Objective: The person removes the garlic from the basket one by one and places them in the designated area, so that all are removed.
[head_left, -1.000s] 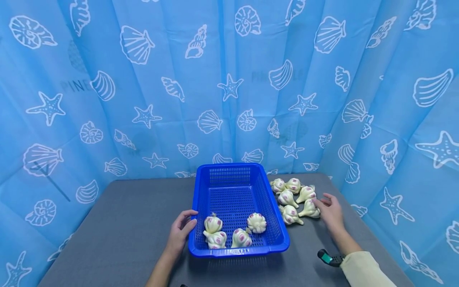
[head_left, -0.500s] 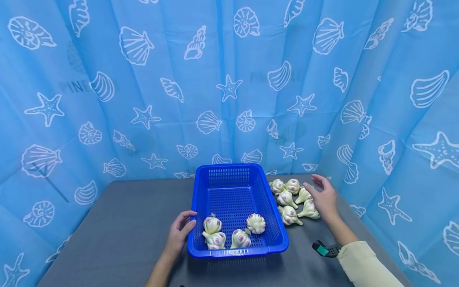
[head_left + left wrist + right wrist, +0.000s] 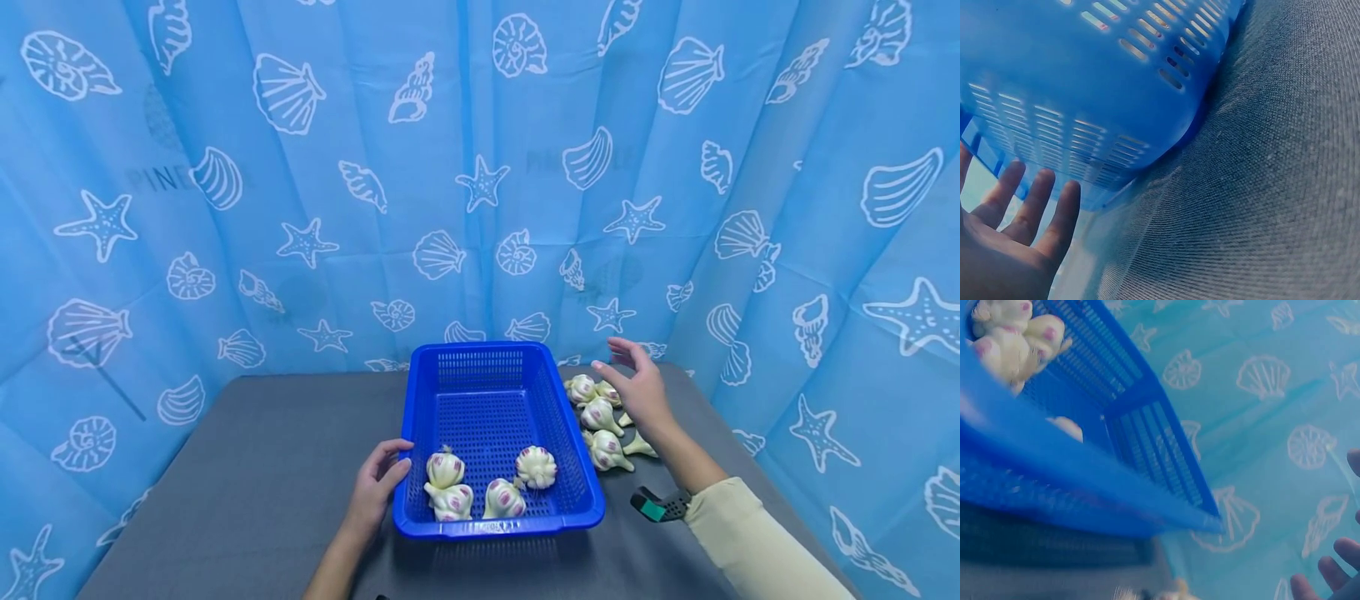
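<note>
A blue perforated plastic basket [image 3: 480, 527] stands on the table, with several purple-marked garlic bulbs [image 3: 505, 498] lying at its near end. My left hand [image 3: 372, 487] is at the basket's left rim, its fingertips right at the edge. In the left wrist view, the fingers [image 3: 1029, 209] stretch loosely beside the basket's wall. Right of the basket lies a cluster of garlic bulbs [image 3: 604, 451]. Over the far right of that cluster hovers my right hand [image 3: 643, 395], fingers spread and nothing in its grasp; it hides some of the bulbs from the head view.
A grey cloth covers the table [image 3: 300, 450]. Behind and around it hangs a blue curtain [image 3: 480, 208] with white shell and starfish prints, close to the table's far edge. A black strap with a green patch [image 3: 654, 510] hangs by the right wrist.
My right hand has moved away from the nearer right bulbs, toward the back and left over the cluster. The left hand and the basket hold their places.
</note>
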{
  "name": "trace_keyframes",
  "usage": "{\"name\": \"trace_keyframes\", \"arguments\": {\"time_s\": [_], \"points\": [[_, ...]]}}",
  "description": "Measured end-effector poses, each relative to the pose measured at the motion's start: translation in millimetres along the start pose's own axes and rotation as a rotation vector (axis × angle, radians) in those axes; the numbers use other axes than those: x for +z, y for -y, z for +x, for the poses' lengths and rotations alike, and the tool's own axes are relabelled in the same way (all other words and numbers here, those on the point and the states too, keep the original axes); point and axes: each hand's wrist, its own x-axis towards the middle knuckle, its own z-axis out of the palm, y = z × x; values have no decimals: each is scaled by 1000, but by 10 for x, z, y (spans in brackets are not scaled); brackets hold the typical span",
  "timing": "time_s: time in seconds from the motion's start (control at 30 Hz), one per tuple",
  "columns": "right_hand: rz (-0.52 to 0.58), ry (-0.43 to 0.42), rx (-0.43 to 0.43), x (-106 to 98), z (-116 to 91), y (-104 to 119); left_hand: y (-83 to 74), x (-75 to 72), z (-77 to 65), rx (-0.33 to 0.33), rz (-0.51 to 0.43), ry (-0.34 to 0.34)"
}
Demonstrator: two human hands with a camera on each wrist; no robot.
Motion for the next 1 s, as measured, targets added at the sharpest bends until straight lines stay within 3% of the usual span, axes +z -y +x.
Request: {"name": "trace_keyframes", "arguments": {"time_s": [0.2,0.5,0.67,1.0], "points": [[-7,152,12,169,63,166,8,-4,1,11,10,1],[31,471,127,423,135,379,13,-7,5,31,-8,6],[-32,614,176,546,151,397,10,-6,2,19,-11,12],[-166,887,174,720,168,379,15,-9,5,13,-19,1]]}}
